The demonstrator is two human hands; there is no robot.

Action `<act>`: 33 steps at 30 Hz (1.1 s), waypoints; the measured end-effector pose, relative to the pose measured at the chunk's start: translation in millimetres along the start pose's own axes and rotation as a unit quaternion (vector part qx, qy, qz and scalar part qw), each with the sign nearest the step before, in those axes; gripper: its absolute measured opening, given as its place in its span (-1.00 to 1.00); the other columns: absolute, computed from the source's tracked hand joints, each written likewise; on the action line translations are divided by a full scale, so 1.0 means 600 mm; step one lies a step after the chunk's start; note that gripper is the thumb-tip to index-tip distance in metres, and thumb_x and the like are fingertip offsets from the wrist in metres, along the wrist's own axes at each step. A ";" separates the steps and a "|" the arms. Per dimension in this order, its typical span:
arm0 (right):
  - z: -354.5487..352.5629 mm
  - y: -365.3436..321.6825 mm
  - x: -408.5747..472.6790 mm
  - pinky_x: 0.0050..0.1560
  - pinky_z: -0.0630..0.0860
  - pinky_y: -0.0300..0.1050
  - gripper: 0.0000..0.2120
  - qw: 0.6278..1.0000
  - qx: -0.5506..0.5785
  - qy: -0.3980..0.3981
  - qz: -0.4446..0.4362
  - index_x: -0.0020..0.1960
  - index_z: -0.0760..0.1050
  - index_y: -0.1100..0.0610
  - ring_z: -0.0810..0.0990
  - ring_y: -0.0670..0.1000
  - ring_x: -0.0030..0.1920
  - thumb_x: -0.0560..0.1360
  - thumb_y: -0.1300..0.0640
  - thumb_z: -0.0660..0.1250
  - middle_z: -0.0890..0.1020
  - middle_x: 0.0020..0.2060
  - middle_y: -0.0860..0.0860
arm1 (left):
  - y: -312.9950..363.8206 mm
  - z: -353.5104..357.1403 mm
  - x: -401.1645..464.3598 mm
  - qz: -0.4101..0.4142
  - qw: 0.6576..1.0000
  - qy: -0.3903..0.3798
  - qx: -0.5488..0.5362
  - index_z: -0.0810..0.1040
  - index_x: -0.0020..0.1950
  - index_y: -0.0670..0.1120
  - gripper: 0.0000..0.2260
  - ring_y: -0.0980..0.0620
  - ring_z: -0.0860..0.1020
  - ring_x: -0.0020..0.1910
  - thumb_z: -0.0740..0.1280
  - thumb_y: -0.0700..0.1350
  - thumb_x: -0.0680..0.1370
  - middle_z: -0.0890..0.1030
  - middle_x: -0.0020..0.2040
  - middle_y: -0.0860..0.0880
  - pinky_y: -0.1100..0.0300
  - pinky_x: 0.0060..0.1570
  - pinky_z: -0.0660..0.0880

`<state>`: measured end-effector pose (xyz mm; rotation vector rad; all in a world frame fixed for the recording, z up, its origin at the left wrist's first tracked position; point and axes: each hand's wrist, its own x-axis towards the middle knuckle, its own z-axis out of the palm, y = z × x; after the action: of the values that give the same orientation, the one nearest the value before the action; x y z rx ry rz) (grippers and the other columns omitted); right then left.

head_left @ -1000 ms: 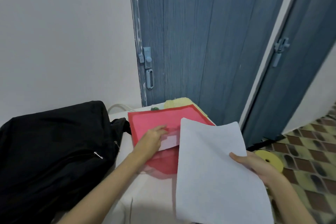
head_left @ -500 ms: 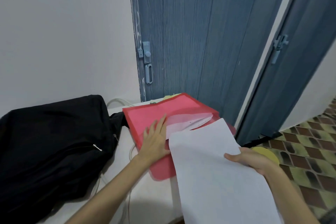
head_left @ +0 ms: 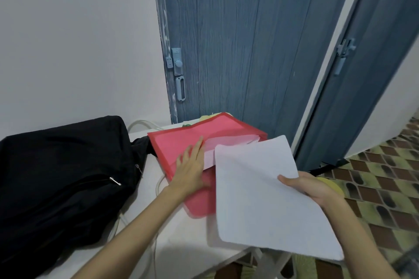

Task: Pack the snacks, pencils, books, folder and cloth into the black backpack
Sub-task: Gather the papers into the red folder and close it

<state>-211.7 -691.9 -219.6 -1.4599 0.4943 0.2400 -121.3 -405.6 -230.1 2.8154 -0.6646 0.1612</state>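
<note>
Currently loading the translucent red plastic folder [head_left: 199,142] on the white table [head_left: 181,242], beside the black fabric backpack [head_left: 61,170]. Left hand [head_left: 189,170] lies flat, fingers straight, pinning it. Right hand [head_left: 310,186] pinches white paper sheets [head_left: 260,197]. Next: slide sheets into the open mouth squarely.

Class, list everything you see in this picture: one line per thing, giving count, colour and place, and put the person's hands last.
soft black fabric backpack: one, black, left on the table
white table: one, white, under everything
translucent red plastic folder: one, red, table's far right, pale sheets showing inside
white paper sheet: one, white, held over the folder's right side
white cable: one, white, behind the backpack
blue wooden doors: two, blue, behind the table
left hand: flat on the folder
right hand: holds the sheet's right edge
</note>
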 end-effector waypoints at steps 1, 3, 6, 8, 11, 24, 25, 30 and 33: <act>0.006 0.001 0.006 0.19 0.48 0.15 -0.69 1.000 -0.003 0.011 -0.014 0.18 0.52 0.31 0.60 0.25 0.10 0.45 0.27 0.38 0.65 0.05 0.20 | 0.002 0.000 0.000 0.003 1.000 0.005 -0.012 -0.18 0.53 -0.10 -0.06 -0.16 0.04 0.47 0.40 0.10 0.42 -0.23 0.53 0.06 -0.11 0.36 0.15; 0.020 0.002 0.011 0.08 0.54 0.04 -0.71 0.999 -0.020 0.023 -0.037 0.16 0.53 0.28 0.63 0.20 0.05 0.45 0.26 0.40 0.67 0.03 0.16 | 0.009 0.001 0.002 0.010 1.000 0.012 -0.027 -0.16 0.53 -0.08 -0.14 -0.14 0.06 0.47 0.31 0.15 0.46 -0.21 0.54 0.07 -0.09 0.35 0.14; 0.034 0.007 0.024 0.06 0.55 0.02 -0.74 0.997 -0.036 0.048 -0.058 0.12 0.54 0.24 0.65 0.14 -0.02 0.45 0.23 0.41 0.67 0.02 0.12 | 0.010 0.002 0.000 0.016 1.000 0.004 -0.020 -0.16 0.53 -0.06 -0.16 -0.11 0.07 0.47 0.28 0.19 0.47 -0.20 0.54 0.06 -0.09 0.37 0.14; 0.036 0.014 0.037 0.11 0.53 0.06 -0.74 0.992 -0.014 0.108 -0.067 0.14 0.53 0.27 0.62 0.16 0.00 0.47 0.24 0.40 0.64 0.04 0.14 | 0.008 0.003 0.000 0.031 0.999 -0.011 -0.023 -0.17 0.53 -0.06 -0.23 -0.11 0.07 0.47 0.25 0.08 0.52 -0.20 0.54 0.08 -0.10 0.39 0.15; 0.033 0.020 0.054 0.19 0.48 0.05 -0.66 0.975 0.032 0.206 -0.075 0.23 0.46 0.34 0.57 0.18 0.10 0.49 0.26 0.37 0.59 0.11 0.15 | 0.005 -0.006 0.001 0.051 0.997 -0.020 -0.051 -0.14 0.53 -0.06 -0.26 -0.09 0.07 0.48 0.19 -0.38 0.49 -0.18 0.54 0.09 -0.05 0.42 0.13; 0.090 0.043 0.091 0.05 0.42 -0.05 -0.75 0.932 0.120 0.328 -0.092 0.06 0.34 0.16 0.44 0.08 -0.05 0.47 0.09 0.31 0.50 -0.01 0.10 | -0.016 -0.004 -0.005 0.074 0.987 -0.001 -0.141 0.09 0.52 -0.05 -0.32 0.10 0.08 0.49 0.18 -0.47 0.48 0.02 0.53 0.08 0.42 0.34 -0.05; 0.098 0.041 0.088 0.08 0.42 -0.03 -0.79 0.930 0.109 0.336 -0.102 0.05 0.35 0.18 0.45 0.08 -0.04 0.50 0.11 0.29 0.51 -0.01 0.11 | -0.016 -0.005 -0.004 0.068 0.987 -0.003 -0.144 0.09 0.52 -0.05 -0.29 0.10 0.09 0.49 0.16 -0.50 0.45 0.03 0.53 0.08 0.44 0.33 -0.07; 0.143 0.038 0.055 0.16 0.40 -0.04 -0.89 0.931 0.059 0.316 -0.176 0.05 0.42 0.21 0.49 0.16 0.09 0.54 0.22 0.23 0.52 0.02 0.10 | -0.010 -0.009 0.001 0.074 0.990 0.011 -0.120 0.13 0.51 -0.11 -0.25 -0.02 0.12 0.50 0.08 -0.56 0.36 0.06 0.54 0.01 0.14 0.47 0.06; 0.161 0.051 0.045 0.23 0.41 0.00 -0.79 0.916 -0.003 0.325 -0.233 0.16 0.43 0.24 0.47 0.12 0.12 0.53 0.24 0.25 0.46 0.14 0.11 | -0.007 -0.007 0.001 0.071 0.993 0.015 -0.089 0.10 0.52 -0.11 -0.26 -0.05 0.09 0.50 0.08 -0.56 0.38 0.05 0.54 0.01 0.01 0.45 0.10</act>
<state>-185.1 -596.9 -255.9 -1.6032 0.6520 -0.6488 -118.9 -401.5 -226.5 2.5910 -0.8295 0.1605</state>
